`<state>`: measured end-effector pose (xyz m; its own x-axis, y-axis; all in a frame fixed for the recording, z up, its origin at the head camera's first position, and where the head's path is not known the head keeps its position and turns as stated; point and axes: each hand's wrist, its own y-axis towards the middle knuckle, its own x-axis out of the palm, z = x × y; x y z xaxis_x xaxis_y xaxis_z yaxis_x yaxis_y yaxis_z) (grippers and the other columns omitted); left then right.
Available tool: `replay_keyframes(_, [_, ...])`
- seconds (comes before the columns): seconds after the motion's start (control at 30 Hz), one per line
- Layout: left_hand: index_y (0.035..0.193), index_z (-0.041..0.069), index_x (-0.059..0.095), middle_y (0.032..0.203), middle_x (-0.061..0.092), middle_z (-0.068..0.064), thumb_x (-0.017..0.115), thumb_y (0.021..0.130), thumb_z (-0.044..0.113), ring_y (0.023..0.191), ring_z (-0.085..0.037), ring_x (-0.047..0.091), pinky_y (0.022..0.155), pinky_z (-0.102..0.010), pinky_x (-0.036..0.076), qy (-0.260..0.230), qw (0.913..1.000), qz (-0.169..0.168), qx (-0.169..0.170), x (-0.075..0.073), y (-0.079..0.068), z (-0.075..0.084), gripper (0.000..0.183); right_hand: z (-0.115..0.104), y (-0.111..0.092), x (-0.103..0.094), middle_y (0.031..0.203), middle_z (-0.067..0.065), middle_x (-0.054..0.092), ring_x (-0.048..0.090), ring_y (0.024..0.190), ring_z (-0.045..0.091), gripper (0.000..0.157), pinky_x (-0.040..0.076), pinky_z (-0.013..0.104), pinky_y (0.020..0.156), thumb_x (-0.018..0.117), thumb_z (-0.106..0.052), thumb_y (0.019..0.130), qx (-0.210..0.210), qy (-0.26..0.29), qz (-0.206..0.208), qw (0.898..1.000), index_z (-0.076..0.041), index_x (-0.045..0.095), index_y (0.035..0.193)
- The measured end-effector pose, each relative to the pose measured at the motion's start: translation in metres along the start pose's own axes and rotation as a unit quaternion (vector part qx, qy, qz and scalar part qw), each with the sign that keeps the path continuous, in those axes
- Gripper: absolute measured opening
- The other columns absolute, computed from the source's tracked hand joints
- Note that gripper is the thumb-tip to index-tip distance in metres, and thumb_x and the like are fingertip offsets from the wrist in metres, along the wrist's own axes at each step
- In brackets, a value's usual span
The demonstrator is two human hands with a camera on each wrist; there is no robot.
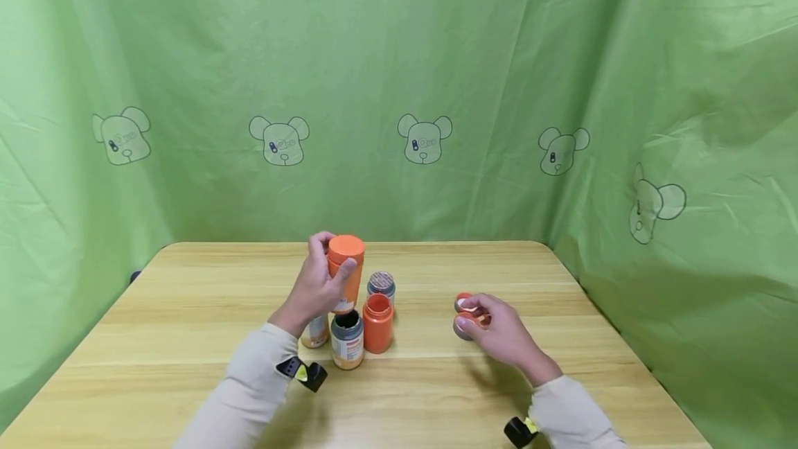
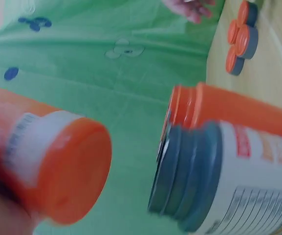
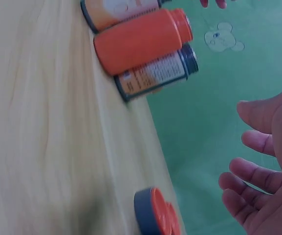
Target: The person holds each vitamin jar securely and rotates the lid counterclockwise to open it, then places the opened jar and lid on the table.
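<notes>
My left hand (image 1: 318, 286) grips an orange bottle (image 1: 347, 276) by its side, raised above the table with its flat orange top upward. In the left wrist view the bottle's rounded base (image 2: 79, 174) faces the standing bottles. Just below it are an open dark grey bottle (image 1: 348, 348) and an open orange bottle (image 1: 377, 330). Over the loose orange-and-grey caps (image 1: 463, 330) hovers my right hand (image 1: 501, 331). Its fingers are loosely bent with nothing between them in the right wrist view, where a cap (image 3: 150, 213) lies apart from them.
Behind the orange bottle stands a grey bottle (image 1: 382, 283) with a foil-like top. Another bottle (image 1: 316, 331) is partly hidden by my left arm. Several caps (image 2: 246, 41) lie grouped on the wooden table (image 1: 424, 400). Green curtains (image 1: 349, 54) hang at the back and sides.
</notes>
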<state>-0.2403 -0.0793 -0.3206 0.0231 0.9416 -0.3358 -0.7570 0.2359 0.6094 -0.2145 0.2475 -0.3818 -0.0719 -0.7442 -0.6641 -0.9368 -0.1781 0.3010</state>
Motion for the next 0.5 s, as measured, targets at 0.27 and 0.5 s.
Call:
replay_keyframes(0.27, [0.127, 0.000, 0.032, 0.104, 0.058, -0.011, 0.090, 0.068, 0.025, 0.092, -0.023, 0.059, 0.087, -0.041, 0.048, 0.066, 0.9940, -0.055, -0.069, 0.022, -0.005, 0.013, 0.087, -0.025, 0.002, 0.005, 0.092, -0.001, 0.064, 0.061, 0.084, 0.016, 0.017, 0.051, 0.032, 0.075, 0.070, -0.015, 0.090, -0.051, 0.015, -0.001, 0.999, -0.007, 0.063, 0.104])
replay_keyframes(0.5, [0.114, 0.002, 0.046, 0.097, 0.056, -0.004, 0.094, 0.060, 0.026, 0.083, -0.015, 0.056, 0.075, -0.033, 0.050, 0.126, 0.9851, -0.103, -0.057, 0.035, -0.007, 0.027, 0.076, -0.042, 0.006, 0.010, 0.094, 0.001, 0.063, 0.061, 0.083, 0.012, 0.019, 0.051, 0.029, 0.073, 0.065, -0.010, 0.093, -0.116, 0.044, -0.008, 0.992, -0.003, 0.059, 0.110])
